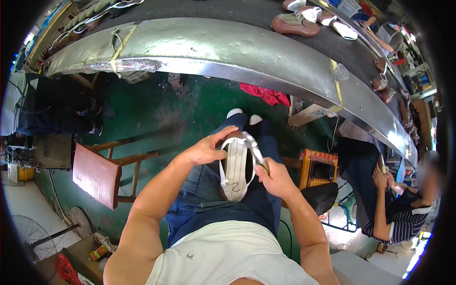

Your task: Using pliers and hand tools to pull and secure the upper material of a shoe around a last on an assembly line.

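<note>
On my lap rests a shoe, bottom up. Its underside is pale and ribbed, with a white edge, dark gaps along the sides and some brown upper showing. My left hand grips the shoe's far left side, thumb on the underside and fingers over the far end. At the right edge of the shoe, my right hand is closed round the handle of a curved shiny metal tool. The tool's head reaches the far right rim; its exact kind is not clear.
Ahead curves a metal-edged bench with a dark belt carrying brown and white shoes. A stool stands at left, near a fan. At right sits a co-worker, beside a wooden stool. Red cloth lies beneath the bench.
</note>
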The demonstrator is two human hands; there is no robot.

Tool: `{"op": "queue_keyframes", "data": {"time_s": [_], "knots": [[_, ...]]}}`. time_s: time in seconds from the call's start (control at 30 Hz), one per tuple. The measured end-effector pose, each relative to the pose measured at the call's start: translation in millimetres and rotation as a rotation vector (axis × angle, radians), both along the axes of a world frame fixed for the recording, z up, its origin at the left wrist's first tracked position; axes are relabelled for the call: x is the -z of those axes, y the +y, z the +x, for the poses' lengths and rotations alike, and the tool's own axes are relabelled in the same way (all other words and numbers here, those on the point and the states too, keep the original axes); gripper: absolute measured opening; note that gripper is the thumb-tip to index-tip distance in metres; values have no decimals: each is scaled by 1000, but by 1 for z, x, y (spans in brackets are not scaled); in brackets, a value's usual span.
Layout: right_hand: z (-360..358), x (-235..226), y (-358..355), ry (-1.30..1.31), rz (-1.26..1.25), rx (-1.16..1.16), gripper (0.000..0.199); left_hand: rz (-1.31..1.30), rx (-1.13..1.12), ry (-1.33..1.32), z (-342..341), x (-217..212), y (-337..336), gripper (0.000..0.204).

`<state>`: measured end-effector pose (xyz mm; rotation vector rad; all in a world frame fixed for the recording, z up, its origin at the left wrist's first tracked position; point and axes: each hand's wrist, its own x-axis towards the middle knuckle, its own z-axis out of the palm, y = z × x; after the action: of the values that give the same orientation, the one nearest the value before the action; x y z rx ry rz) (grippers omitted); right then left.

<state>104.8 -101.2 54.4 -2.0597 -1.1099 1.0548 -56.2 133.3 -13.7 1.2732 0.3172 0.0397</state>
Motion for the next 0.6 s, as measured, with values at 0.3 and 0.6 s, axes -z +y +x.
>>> {"op": "queue_keyframes", "data": {"time_s": [0.3,0.6], "knots": [[-21,76,-13,293,-137,282,38,-2,29,-76,-26,22,-29,105],[-16,79,-63,357,88,218,45,-128,-355,171,2,52,-61,41]]}}
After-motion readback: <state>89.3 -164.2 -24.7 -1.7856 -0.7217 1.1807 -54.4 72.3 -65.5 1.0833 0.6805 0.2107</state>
